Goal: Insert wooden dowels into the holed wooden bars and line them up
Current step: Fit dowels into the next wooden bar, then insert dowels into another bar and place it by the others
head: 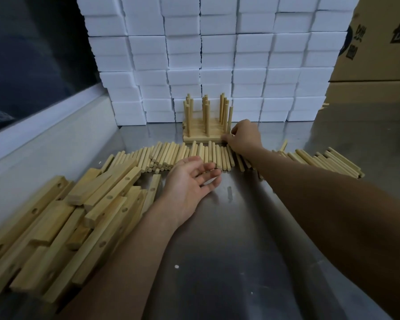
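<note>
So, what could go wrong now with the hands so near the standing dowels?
The right hand touches the finished bars; a push may shift them or tip their upright dowels. The open left hand lies by the loose dowels, which might roll out of line.

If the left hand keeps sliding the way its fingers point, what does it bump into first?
Probably the row of loose dowels. The left hand lies open, palm up, on the metal table, and its fingertips are almost at the dowels' near ends already.
</note>
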